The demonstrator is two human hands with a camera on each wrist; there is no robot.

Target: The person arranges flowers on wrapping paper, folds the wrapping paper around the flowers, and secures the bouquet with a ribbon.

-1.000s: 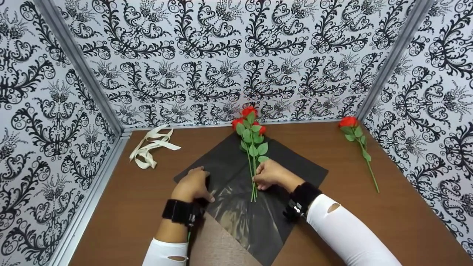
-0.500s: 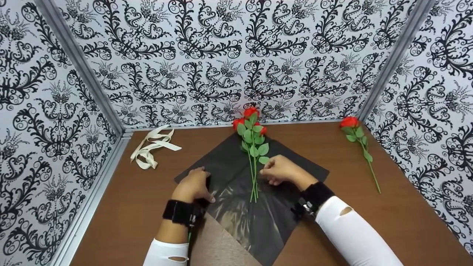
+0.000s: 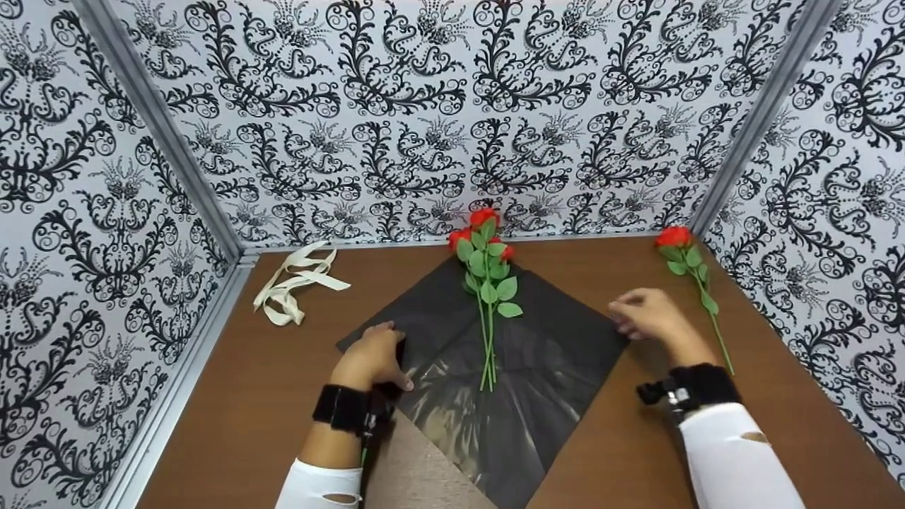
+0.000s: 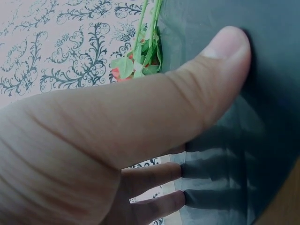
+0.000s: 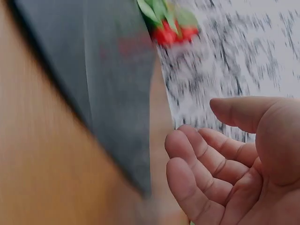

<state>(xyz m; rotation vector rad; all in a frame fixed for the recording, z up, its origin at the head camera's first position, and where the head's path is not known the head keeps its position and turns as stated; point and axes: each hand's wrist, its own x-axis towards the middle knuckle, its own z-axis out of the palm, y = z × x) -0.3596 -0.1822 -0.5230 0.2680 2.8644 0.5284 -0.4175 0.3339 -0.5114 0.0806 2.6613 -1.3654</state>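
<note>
A black wrapping sheet (image 3: 431, 318) lies on the table, turned like a diamond. On it lie several red roses (image 3: 485, 219) in a bunch, their green stems (image 3: 488, 353) crossing near the lower ends. My left hand (image 3: 373, 359) rests on the sheet's left side, thumb and fingertips spread on it in the left wrist view. My right hand (image 3: 649, 318) is over the sheet's right corner. In the right wrist view that hand (image 5: 220, 164) has loosely bent fingers, the thumb apart from them and nothing between.
A single red rose (image 3: 675, 238) lies at the right of the brown table (image 3: 233, 396). At the back left is a loose cream ribbon (image 3: 286, 286). Patterned walls (image 3: 452, 113) enclose the back and sides.
My right hand has let go of the rose stems and moved right to the sheet's right corner. The roses stay on the sheet, and my left hand has kept its place.
</note>
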